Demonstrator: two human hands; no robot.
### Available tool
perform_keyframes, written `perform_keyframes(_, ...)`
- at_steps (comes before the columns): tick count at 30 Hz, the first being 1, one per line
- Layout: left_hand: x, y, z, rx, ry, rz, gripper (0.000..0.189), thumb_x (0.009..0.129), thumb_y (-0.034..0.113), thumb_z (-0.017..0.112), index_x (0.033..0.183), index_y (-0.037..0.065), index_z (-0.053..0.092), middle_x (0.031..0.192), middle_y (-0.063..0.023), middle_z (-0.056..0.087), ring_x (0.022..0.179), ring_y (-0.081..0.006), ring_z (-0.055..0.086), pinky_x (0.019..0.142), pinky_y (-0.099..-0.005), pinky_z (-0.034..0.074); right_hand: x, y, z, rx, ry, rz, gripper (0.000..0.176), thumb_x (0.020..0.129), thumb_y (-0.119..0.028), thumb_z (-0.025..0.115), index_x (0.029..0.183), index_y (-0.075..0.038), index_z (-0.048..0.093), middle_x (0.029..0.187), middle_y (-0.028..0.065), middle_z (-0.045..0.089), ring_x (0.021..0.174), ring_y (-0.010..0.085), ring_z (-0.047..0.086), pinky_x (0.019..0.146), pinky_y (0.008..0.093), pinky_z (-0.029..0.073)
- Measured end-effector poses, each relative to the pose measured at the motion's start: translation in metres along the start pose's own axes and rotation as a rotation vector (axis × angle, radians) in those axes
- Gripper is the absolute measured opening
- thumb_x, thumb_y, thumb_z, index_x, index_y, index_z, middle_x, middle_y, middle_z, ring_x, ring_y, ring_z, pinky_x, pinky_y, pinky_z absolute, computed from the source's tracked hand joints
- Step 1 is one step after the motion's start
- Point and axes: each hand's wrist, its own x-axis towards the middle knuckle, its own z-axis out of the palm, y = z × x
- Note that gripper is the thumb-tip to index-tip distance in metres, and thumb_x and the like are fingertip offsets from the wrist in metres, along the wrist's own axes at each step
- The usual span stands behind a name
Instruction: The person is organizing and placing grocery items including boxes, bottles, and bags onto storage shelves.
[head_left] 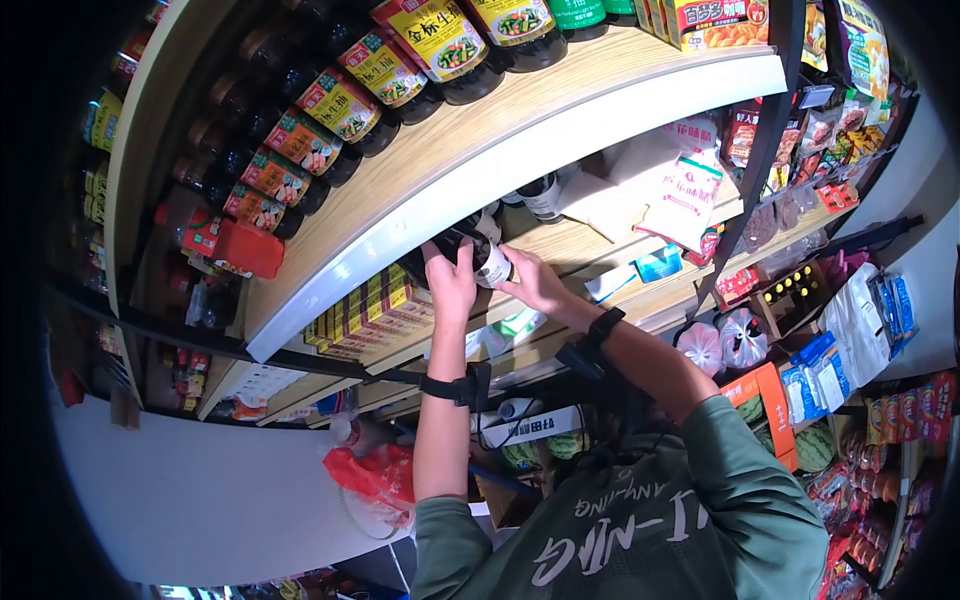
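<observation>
A dark bottle with a white label (493, 266) lies tilted at the front of the middle shelf, between my two hands. My left hand (452, 277) is closed around its dark part, with the fingertips partly hidden. On the other side, my right hand (536, 284) grips the labelled part between thumb and fingers. Another dark bottle with a white label (541, 197) lies deeper on the same shelf. Yellow patterned boxes (372, 312) are stacked to the left of my left hand.
Soy sauce bottles (345, 103) line the upper shelf, whose white front edge (520, 180) overhangs my hands. White and pink bags (685, 200) lie to the right. A dark upright post (752, 190) crosses the shelves. Watermelons (814, 447) sit lower right.
</observation>
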Motion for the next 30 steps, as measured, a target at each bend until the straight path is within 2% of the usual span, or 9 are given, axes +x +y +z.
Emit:
perform_keyframes(5,-0.022,0.006,-0.034,0.208,-0.045,0.047,0.045,0.092,0.006,0.054,0.134,-0.004,0.042,0.122,-0.0254,0.053,0.109,-0.0358,0.057,0.094,-0.0388,0.044,0.002,0.000,0.002,-0.051,0.032,-0.050,0.066,0.068,-0.011,0.080,0.124,0.007,0.051,0.111,0.0262,0.062,0.102,0.0399,0.060,0.089,0.0424,0.048)
perform_keyframes(7,-0.032,0.008,-0.044,0.051,-0.065,0.032,0.046,0.096,0.006,0.051,0.139,-0.002,0.038,0.131,-0.0156,0.050,0.115,-0.0197,0.054,0.099,-0.0329,0.042,-0.001,0.008,0.006,-0.091,0.029,-0.040,0.067,0.068,-0.012,0.080,0.125,0.007,0.051,0.113,0.0260,0.061,0.104,0.0398,0.059,0.091,0.0423,0.047)
perform_keyframes(11,-0.071,0.005,-0.044,-0.092,-0.028,-0.092,0.037,0.092,0.000,0.052,0.128,0.001,0.049,0.118,-0.0099,0.056,0.104,-0.0158,0.057,0.085,-0.0289,0.047,-0.003,0.017,0.012,-0.164,0.037,-0.051,0.070,0.071,-0.015,0.080,0.129,0.007,0.049,0.118,0.0254,0.060,0.109,0.0392,0.057,0.095,0.0420,0.045)
perform_keyframes(14,-0.100,-0.017,-0.039,-0.049,-0.097,-0.158,0.036,0.095,0.010,0.057,0.129,0.002,0.049,0.123,-0.0104,0.056,0.106,-0.0152,0.056,0.087,-0.0285,0.046,-0.003,0.016,0.014,-0.200,0.052,-0.054,0.070,0.072,-0.017,0.079,0.129,0.008,0.048,0.119,0.0255,0.060,0.110,0.0392,0.056,0.096,0.0422,0.044)
perform_keyframes(20,-0.132,-0.035,-0.019,-0.154,-0.117,-0.260,0.033,0.092,0.006,0.059,0.123,-0.001,0.052,0.105,-0.0075,0.064,0.091,-0.0107,0.060,0.078,-0.0244,0.048,-0.001,0.006,0.013,-0.179,0.020,0.028,0.069,0.072,-0.016,0.078,0.129,0.008,0.048,0.121,0.0248,0.059,0.112,0.0382,0.055,0.098,0.0413,0.042)
perform_keyframes(23,-0.135,-0.029,-0.005,-0.459,-0.117,-0.445,0.020,0.091,0.010,0.063,0.108,-0.001,0.062,0.085,-0.0033,0.069,0.073,-0.0070,0.061,0.071,-0.0215,0.049,-0.002,-0.003,0.007,-0.158,-0.042,0.112,0.069,0.079,-0.023,0.073,0.134,0.006,0.044,0.126,0.0260,0.055,0.120,0.0371,0.050,0.104,0.0409,0.036)
perform_keyframes(26,-0.136,-0.029,0.005,-0.484,-0.249,-0.587,0.016,0.092,0.005,0.061,0.105,-0.004,0.062,0.086,-0.0060,0.068,0.073,-0.0086,0.061,0.067,-0.0225,0.049,0.003,-0.009,0.002,-0.097,-0.093,0.176,0.064,0.077,-0.021,0.072,0.130,0.007,0.048,0.127,0.0243,0.054,0.121,0.0365,0.048,0.105,0.0411,0.036)
perform_keyframes(28,-0.148,-0.022,0.013,-0.507,-0.240,-0.498,0.015,0.091,0.008,0.064,0.101,-0.004,0.064,0.081,-0.0058,0.068,0.068,-0.0079,0.060,0.064,-0.0223,0.049,-0.006,-0.009,-0.009,-0.107,-0.029,0.058,0.056,0.077,-0.019,0.068,0.126,0.004,0.051,0.127,0.0230,0.052,0.122,0.0366,0.046,0.106,0.0421,0.034)
perform_keyframes(30,-0.156,-0.023,0.016,-0.470,-0.243,-0.420,0.017,0.090,0.009,0.065,0.103,-0.003,0.064,0.078,-0.0043,0.068,0.066,-0.0070,0.059,0.062,-0.0215,0.048,-0.003,-0.015,-0.030,-0.483,0.074,-0.163,0.051,0.074,-0.015,0.066,0.120,0.001,0.054,0.123,0.0224,0.052,0.120,0.0375,0.045,0.106,0.0445,0.034)
